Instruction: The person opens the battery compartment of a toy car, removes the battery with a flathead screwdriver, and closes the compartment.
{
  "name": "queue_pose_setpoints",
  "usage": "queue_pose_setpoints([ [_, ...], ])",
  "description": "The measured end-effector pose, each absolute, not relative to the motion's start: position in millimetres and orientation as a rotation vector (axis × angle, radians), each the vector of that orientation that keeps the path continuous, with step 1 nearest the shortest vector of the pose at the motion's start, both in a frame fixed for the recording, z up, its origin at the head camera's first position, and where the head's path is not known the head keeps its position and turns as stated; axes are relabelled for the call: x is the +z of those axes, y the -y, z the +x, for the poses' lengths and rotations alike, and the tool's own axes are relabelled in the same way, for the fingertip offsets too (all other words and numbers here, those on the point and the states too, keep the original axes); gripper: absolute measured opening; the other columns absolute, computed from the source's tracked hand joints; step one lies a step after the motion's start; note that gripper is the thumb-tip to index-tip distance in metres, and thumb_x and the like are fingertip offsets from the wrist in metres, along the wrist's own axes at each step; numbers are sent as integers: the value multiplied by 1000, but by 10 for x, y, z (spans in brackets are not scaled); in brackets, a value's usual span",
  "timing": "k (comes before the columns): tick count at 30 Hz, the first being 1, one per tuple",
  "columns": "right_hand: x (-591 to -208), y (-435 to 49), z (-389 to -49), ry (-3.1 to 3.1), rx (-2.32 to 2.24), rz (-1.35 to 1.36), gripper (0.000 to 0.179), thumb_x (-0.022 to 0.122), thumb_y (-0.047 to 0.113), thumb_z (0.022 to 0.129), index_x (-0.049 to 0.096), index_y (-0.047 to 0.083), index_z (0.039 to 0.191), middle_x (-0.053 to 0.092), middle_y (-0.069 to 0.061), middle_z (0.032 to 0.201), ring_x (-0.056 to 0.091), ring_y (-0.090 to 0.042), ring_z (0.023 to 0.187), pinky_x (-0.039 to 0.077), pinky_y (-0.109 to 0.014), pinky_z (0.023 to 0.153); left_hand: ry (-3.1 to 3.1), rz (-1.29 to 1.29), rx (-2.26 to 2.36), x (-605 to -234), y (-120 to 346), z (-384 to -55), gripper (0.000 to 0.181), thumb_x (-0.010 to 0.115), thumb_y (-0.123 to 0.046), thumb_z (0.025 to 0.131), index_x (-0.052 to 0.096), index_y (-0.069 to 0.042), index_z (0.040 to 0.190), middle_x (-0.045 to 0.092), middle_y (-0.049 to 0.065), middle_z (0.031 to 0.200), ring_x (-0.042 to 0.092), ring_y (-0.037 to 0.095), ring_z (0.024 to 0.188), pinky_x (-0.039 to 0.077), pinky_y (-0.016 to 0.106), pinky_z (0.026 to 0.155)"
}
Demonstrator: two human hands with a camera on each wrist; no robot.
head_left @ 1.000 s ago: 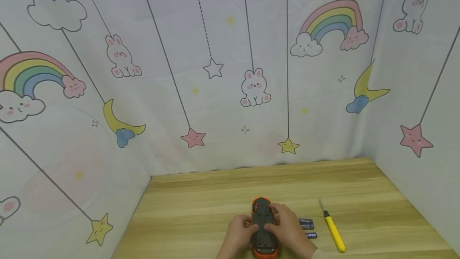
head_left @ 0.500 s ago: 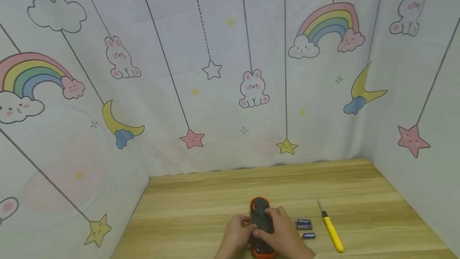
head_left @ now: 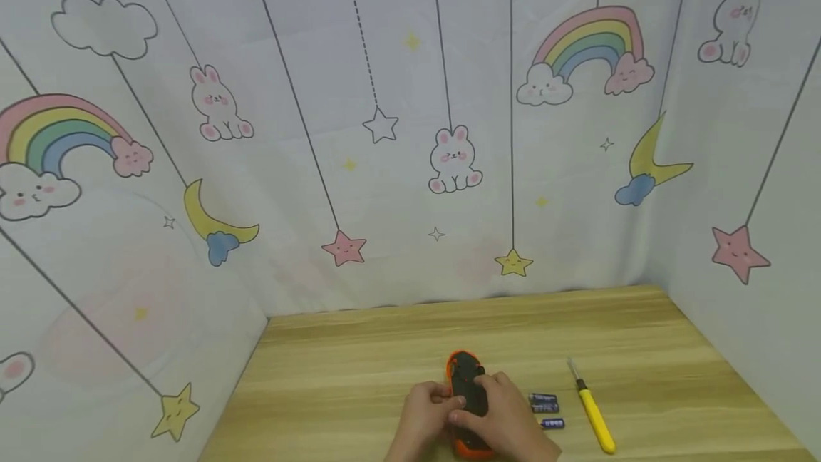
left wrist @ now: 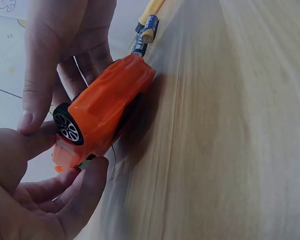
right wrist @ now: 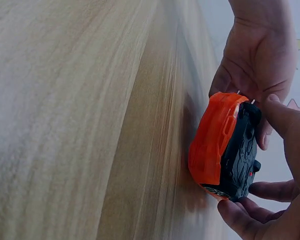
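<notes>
An orange toy car (head_left: 471, 394) lies belly up between both hands at the table's front, its black underside facing upward. My left hand (head_left: 423, 416) grips its left side, the thumb on the underside. On the right side my right hand (head_left: 509, 412) holds it too, its thumb reaching over the underside beside the left thumb. In the left wrist view the car's orange body and a black wheel (left wrist: 68, 123) show between the fingers. The right wrist view shows one orange end, with the black underside (right wrist: 240, 155) turned toward the right hand. Parts of the underside are hidden by the fingers.
Several blue batteries (head_left: 544, 408) lie just right of the right hand. Farther right is a screwdriver (head_left: 595, 416) with a yellow handle, its tip pointing away. The wooden table (head_left: 359, 348) ends at a white patterned curtain (head_left: 385, 198) on the back and sides.
The right thumb has shifted left across the underside, toward the left thumb. The car has tilted a little, showing more orange along its far left edge. Both hands still hold it.
</notes>
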State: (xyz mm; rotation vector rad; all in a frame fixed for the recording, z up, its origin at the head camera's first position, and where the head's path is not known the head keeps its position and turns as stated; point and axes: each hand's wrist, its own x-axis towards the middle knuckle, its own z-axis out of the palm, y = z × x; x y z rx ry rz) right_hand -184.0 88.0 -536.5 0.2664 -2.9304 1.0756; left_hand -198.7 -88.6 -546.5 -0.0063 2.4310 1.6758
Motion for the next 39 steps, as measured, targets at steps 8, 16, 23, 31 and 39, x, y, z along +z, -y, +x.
queue_pose_setpoints([
  [8, -5349, -846, -1871, 2947, 1048, 281, 92, 76, 75, 72, 66, 2, 126, 64, -8, 110, 62, -22, 96, 55, -46, 80, -2391, -3, 1723, -5446, 936, -1997, 37, 79, -25, 90, 66, 3, 109, 72, 6, 91, 71, 15, 78, 61, 33, 67],
  [16, -5329, -825, -1953, 2968, 1081, 262, 82, 79, 68, 74, 68, 2, 122, 68, -10, 108, 65, -23, 94, 56, -45, 78, -2342, 6, 1814, -5457, 955, -2007, 32, 68, -25, 99, 70, 2, 114, 72, 5, 94, 70, 14, 75, 60, 33, 66],
  [23, -5274, -807, -1982, 3023, 1117, 162, 85, 81, 67, 73, 67, -2, 121, 70, -11, 104, 65, -21, 88, 57, -41, 73, -2434, 32, 1791, -5474, 961, -2029, 23, 68, -19, 97, 74, -4, 113, 70, 4, 96, 64, 12, 78, 53, 29, 64],
  [31, -5256, -820, -1998, 3000, 1218, 77, 67, 82, 49, 77, 66, -3, 116, 65, -8, 94, 61, -19, 79, 56, -36, 67, -2376, 18, 1883, -5491, 935, -2007, 33, 66, -14, 98, 63, 5, 125, 65, 9, 94, 65, 16, 67, 54, 30, 57],
  [39, -5270, -852, -2002, 2941, 1332, 19, 53, 76, 35, 80, 66, -1, 117, 66, -7, 97, 59, -18, 78, 53, -35, 67, -2292, -86, 1884, -5539, 924, -2010, 53, 64, -19, 101, 45, 8, 142, 66, 10, 102, 68, 17, 68, 57, 34, 54],
])
